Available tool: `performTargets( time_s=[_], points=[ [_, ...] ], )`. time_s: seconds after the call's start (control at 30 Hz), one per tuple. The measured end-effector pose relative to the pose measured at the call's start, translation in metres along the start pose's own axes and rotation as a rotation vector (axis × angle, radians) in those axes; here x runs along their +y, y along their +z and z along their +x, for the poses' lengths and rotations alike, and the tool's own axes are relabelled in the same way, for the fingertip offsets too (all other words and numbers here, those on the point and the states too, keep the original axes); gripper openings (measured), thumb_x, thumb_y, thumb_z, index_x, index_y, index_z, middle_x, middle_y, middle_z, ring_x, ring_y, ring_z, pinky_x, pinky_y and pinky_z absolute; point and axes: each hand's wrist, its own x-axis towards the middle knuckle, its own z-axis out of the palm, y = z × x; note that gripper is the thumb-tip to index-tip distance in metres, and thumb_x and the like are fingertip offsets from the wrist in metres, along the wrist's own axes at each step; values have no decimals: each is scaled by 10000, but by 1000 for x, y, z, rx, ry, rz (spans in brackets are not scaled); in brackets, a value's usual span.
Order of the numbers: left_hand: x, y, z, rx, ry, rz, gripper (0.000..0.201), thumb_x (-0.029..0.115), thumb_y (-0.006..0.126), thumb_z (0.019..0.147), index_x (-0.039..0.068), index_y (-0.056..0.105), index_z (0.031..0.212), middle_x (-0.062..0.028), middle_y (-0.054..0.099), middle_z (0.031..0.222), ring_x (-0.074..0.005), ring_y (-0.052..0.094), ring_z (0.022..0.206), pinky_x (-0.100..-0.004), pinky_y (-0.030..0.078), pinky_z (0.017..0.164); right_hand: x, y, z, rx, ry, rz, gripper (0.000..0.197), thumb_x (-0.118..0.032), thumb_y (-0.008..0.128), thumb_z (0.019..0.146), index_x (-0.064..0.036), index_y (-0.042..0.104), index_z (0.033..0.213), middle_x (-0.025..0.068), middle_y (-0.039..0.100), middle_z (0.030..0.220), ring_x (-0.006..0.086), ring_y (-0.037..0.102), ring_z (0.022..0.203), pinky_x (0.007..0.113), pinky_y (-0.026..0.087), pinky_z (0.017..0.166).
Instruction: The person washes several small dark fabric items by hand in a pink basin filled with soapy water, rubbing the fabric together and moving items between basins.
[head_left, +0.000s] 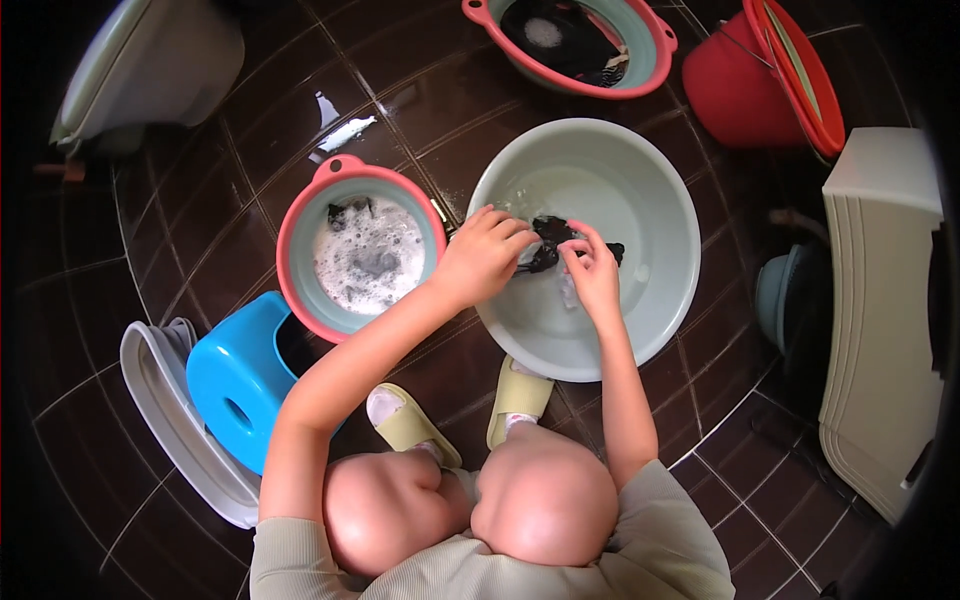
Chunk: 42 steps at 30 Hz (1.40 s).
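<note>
A small black cloth item, wet-looking, is over the water in the large white basin. My left hand reaches across the basin's left rim, its fingers curled on the cloth's left end. My right hand pinches the cloth farther right between thumb and fingers. A bit of dark cloth pokes out past the right fingers. What kind of item the cloth is cannot be made out. To the left stands a pink-rimmed basin with foamy water and dark fabric in it.
A second pink-rimmed basin with dark wet fabric stands at the back. A red bucket is at the far right, a beige stool-like piece below it. The blue stool and a grey-white tub lie left of my legs.
</note>
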Motion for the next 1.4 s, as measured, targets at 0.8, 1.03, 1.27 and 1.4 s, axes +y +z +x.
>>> performTargets(
  time_s=[0.8,1.03,1.27,1.4],
  points=[
    [-118,-38,-202,-25,-1005,121,501,124,618,665,76,457,1137,-159,489,1101,-336,490,995,-390,420,842,-59,223,26,-675,-752,-1044,151,-159,544,693,-95,617,809,116,609,744,292,599,696,411,475,609],
    [-131,-31,-190,270,-955,99,704,107,621,670,59,279,1284,-183,344,1248,-365,431,1082,-393,395,893,-55,259,53,-363,-873,-786,370,-75,581,661,-84,537,1029,107,530,937,278,534,882,381,460,734],
    [-157,-29,-182,293,-937,69,633,176,604,707,43,326,1260,-174,411,1213,-356,420,1086,-398,369,907,-32,272,64,-437,-907,-784,465,-93,632,635,-95,512,1085,102,526,953,281,526,903,372,456,745],
    [-159,-34,-172,188,-1150,-164,452,210,612,709,32,481,1102,-171,477,1132,-331,461,1032,-384,375,885,-20,262,65,-450,-704,-551,262,-108,593,712,-72,609,971,98,575,785,236,580,755,341,457,670]
  ],
)
